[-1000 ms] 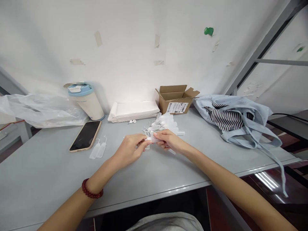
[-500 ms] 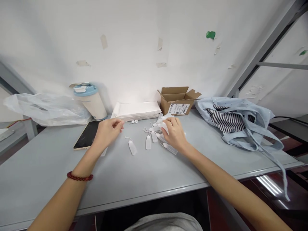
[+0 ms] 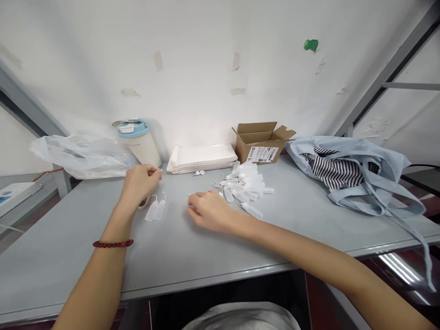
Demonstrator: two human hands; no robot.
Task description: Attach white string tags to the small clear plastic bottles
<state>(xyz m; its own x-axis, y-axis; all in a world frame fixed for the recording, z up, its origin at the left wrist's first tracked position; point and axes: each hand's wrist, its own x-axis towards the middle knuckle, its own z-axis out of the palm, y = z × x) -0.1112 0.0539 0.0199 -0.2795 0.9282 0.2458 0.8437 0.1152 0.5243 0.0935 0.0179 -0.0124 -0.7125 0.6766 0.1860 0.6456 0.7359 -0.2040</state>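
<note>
My left hand (image 3: 142, 182) is closed in a pinch at the left, over the edge of the phone (image 3: 143, 203); what its fingertips hold, if anything, is hidden. Just right of that wrist, two small translucent plastic bottles (image 3: 159, 210) with thin cap tails lie side by side. My right hand (image 3: 209, 211) is low on the table, fingers curled over a small plastic bottle whose pale tip (image 3: 189, 195) shows past the fingers; its body is covered. Beyond the right hand spreads a pile of similar plastic bottles (image 3: 244, 181). Small white caps (image 3: 199, 173) lie further back.
Against the wall stand a stack of white paper sleeves (image 3: 202, 158), an open cardboard box (image 3: 259, 144) and a blue-lidded tumbler (image 3: 142, 144). A plastic bag (image 3: 82, 156) is at the left, a light blue tote bag (image 3: 347, 169) at the right. The table's front edge (image 3: 220, 280) runs near me.
My right hand has moved left and nearer from the pile, covering the single bottle in the middle. My left hand has shifted left, uncovering two bottles. The view has turned slightly left.
</note>
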